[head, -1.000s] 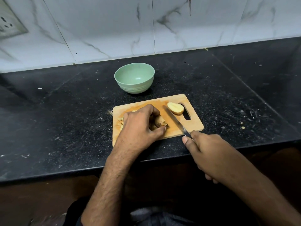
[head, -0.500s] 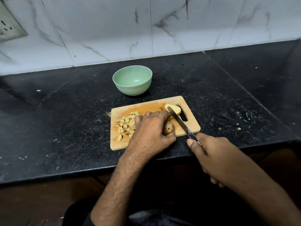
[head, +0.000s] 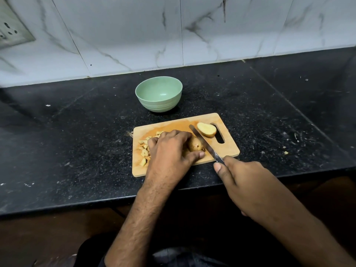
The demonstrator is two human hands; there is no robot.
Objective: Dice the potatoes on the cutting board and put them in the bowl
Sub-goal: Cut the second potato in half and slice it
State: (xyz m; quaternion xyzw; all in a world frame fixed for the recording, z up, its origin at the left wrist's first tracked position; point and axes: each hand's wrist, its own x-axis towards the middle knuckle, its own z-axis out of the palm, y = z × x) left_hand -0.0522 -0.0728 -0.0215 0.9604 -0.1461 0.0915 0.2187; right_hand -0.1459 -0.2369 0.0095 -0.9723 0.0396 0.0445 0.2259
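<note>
A wooden cutting board [head: 227, 151] lies on the black counter near its front edge. My left hand [head: 171, 149] grips a potato piece [head: 195, 144] in the board's middle, skin side up. My right hand [head: 242, 180] holds a knife [head: 204, 144] by the handle; the blade lies slantwise right beside that piece. Another potato half [head: 207, 129] sits cut face up at the board's far right, by the handle slot. Several diced potato bits [head: 144, 149] lie on the board's left, partly hidden by my left hand. The green bowl [head: 159, 96] stands empty behind the board.
The black stone counter [head: 77, 132] carries scattered crumbs and ends at a front edge just below the board. A white marble-tiled wall [head: 173, 31] rises behind the bowl, with a power socket [head: 11, 31] at the far left.
My left hand has shifted right from the diced bits, uncovering them, and holds the potato piece in the board's middle. The knife stays beside it, and the view has moved slightly.
</note>
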